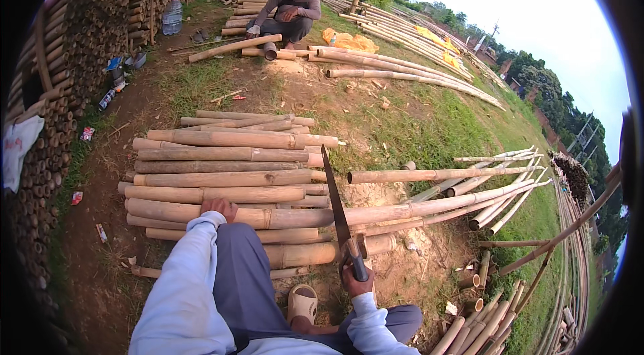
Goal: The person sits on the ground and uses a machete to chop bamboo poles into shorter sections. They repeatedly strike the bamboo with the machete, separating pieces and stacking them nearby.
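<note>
Gripping the saw (339, 206) by its handle, the right hand (357, 282) has fingers wrapped round. From afar I see the saw slant ahead of that hand, crossing the long pole (292, 219); whether they touch, I can't tell. Left hand (219, 208) rests on the pole, fingers part-curled over its top. Beyond that hand: stacked bamboo (225, 154); farther off, a seated co-worker (295, 9).
</note>
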`<state>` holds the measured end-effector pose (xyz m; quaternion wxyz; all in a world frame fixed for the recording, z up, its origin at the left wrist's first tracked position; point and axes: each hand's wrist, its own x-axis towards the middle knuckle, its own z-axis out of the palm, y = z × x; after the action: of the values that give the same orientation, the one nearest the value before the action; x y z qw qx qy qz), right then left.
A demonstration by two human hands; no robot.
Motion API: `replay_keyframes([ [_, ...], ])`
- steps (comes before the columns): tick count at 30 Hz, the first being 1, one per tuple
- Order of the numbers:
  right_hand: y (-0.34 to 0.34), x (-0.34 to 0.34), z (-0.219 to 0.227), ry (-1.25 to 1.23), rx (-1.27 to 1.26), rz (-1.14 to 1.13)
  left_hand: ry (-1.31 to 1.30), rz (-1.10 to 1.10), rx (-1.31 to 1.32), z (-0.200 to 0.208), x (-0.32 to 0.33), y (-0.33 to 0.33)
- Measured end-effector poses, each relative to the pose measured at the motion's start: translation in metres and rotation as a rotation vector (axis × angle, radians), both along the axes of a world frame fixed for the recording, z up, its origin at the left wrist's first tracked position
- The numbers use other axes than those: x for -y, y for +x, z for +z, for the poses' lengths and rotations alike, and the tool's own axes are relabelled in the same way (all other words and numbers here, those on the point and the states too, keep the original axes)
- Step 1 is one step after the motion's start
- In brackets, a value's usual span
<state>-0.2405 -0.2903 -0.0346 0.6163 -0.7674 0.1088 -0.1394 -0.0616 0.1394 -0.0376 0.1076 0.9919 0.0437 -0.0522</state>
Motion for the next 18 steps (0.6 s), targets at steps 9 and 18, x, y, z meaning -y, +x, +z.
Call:
replay_keyframes([
  [9, -0.003, -0.001, 0.012, -0.033, -0.066, 0.028, 0.081, 0.044, -0.019, 0.007, 0.002, 0.000],
  [18, -0.004, -0.005, 0.035, 0.026, -0.133, 0.089, 0.199, -0.126, 0.104, -0.010, -0.007, -0.001],
])
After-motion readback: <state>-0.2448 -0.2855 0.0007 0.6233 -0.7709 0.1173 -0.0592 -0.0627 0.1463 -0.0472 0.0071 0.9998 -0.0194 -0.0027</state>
